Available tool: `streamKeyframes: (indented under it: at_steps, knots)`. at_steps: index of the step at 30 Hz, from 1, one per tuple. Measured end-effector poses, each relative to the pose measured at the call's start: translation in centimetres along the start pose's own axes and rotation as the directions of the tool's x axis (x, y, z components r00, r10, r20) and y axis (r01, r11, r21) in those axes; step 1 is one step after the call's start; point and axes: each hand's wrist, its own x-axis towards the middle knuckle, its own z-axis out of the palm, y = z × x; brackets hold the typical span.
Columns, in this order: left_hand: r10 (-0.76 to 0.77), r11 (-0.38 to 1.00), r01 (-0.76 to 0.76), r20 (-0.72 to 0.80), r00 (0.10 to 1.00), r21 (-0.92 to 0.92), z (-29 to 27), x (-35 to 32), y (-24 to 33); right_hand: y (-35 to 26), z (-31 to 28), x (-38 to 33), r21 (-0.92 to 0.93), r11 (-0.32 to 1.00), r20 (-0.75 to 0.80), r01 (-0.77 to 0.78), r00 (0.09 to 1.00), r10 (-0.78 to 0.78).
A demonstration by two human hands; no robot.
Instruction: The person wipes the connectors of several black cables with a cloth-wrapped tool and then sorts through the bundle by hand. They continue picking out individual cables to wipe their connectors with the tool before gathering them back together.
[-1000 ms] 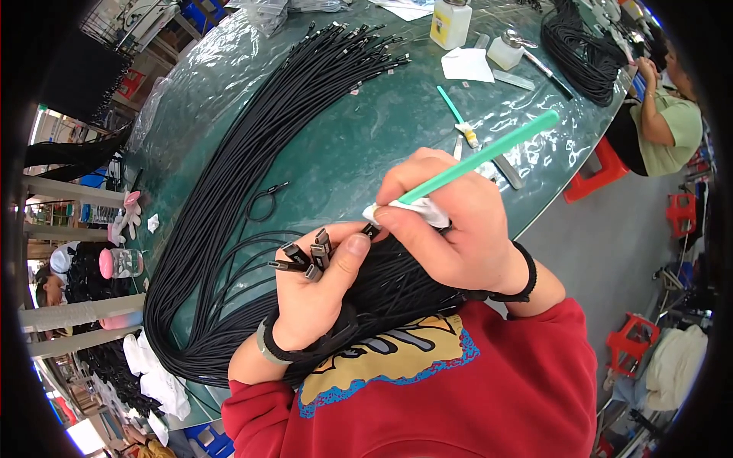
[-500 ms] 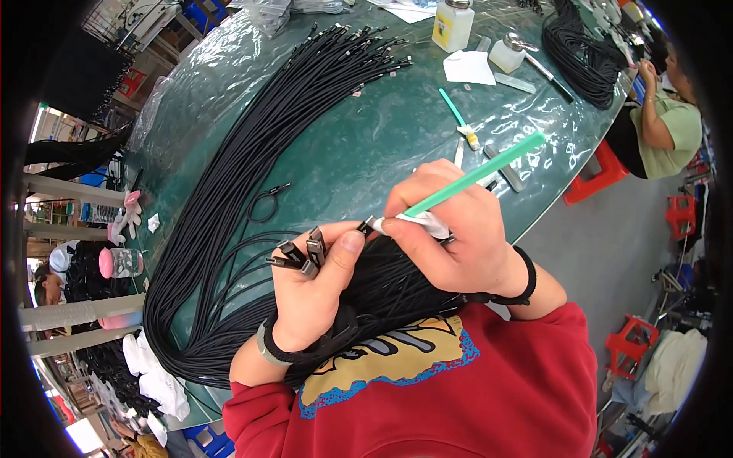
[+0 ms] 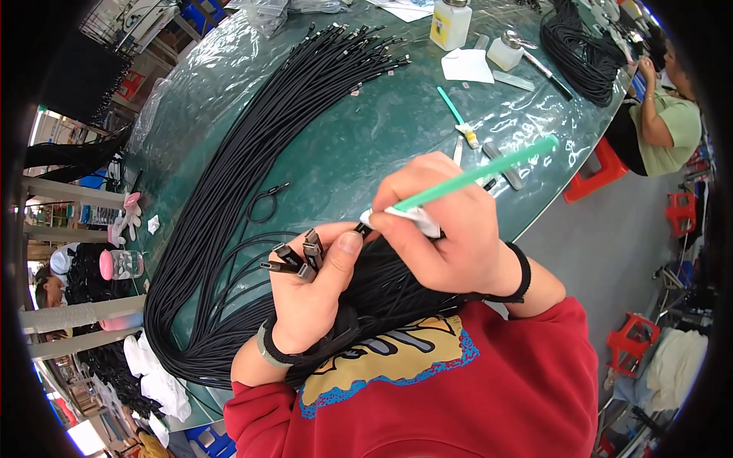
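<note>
My left hand [image 3: 313, 286] is closed on several black cables with metal-ended plugs. A few plugs [image 3: 298, 256] stick up between its fingers, and one plug [image 3: 363, 228] is pinched at the thumb tip, pointing toward my right hand. My right hand [image 3: 447, 225] grips a green stick [image 3: 481, 174] like a pen, its upper end slanting up to the right. White cloth [image 3: 416, 218] is wrapped at the stick's lower end, under my fingers, and touches the end of the pinched plug. That plug's metal end is hidden by the cloth. Below my hands lies a thick bundle of black cables [image 3: 229, 168].
The cable bundle curves across the green table [image 3: 351, 145]. Farther off stand a white bottle [image 3: 450, 27] and a small jar [image 3: 505, 52]. Another green stick [image 3: 452, 107] and flat metal pieces lie at the right. A person [image 3: 660, 114] sits beyond the table's right edge.
My right hand has shifted slightly left, and the white cloth now covers the pinched plug's metal end, which showed before. The green stick's upper end has swung a little right.
</note>
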Motion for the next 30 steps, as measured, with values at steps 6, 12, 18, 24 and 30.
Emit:
streamKeyframes:
  at_steps: [6,12,18,24,30]
  knots:
    - [0.007,0.999,-0.007,0.0,1.0,0.034,0.1,0.0,0.1,-0.2,-0.5,0.1,0.009,0.999,0.013,-0.049,0.999,0.049]
    - [-0.271,0.902,0.356,0.322,0.907,-0.243,-0.9,1.3,0.6,0.4,-0.7,-0.1,0.012,0.999,-0.01,-0.034,0.999,0.034]
    - [-0.217,0.926,0.307,0.357,0.909,-0.22,-0.8,0.5,0.9,0.2,-1.7,-0.6,0.036,0.992,-0.022,-0.119,0.993,0.12]
    - [-0.011,0.997,0.007,0.051,0.999,0.082,0.3,-0.1,1.0,-0.8,-1.9,-0.6,0.153,0.967,-0.078,-0.203,0.973,0.217]
    - [-0.006,0.996,0.004,0.021,1.0,0.088,0.5,-0.3,0.4,-0.7,-0.9,-0.1,0.132,0.986,0.017,-0.101,0.995,0.099]
